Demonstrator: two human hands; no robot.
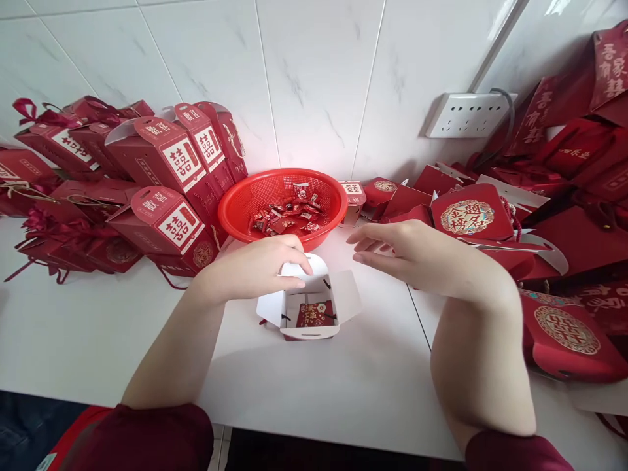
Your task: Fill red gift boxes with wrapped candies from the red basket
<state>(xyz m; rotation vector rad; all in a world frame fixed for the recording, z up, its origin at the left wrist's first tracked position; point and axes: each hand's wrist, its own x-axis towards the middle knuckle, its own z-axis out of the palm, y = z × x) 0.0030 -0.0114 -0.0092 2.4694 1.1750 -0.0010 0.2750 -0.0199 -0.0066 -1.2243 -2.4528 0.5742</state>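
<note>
An open gift box (pixel 304 332) with a white inside and dark cord handles stands on the table, its flaps spread outward. A red packet with gold print (pixel 316 314) lies in it. My left hand (pixel 265 265) is over the box's back left corner, thumb and fingers apart; whether it touches the back flap I cannot tell. To the right of the box, my right hand (pixel 392 252) hovers with its fingers stretched out and nothing in them. Just behind the box is a red plastic basket (pixel 230 219) holding several small red-wrapped sweets (pixel 284 219).
Red gift boxes with white labels (pixel 167 160) are stacked on the left. More red boxes and lids (pixel 471 212) are piled on the right. A power strip (pixel 468 116) is against the tiled wall (pixel 318 72). The white table (pixel 314 386) ends near my body.
</note>
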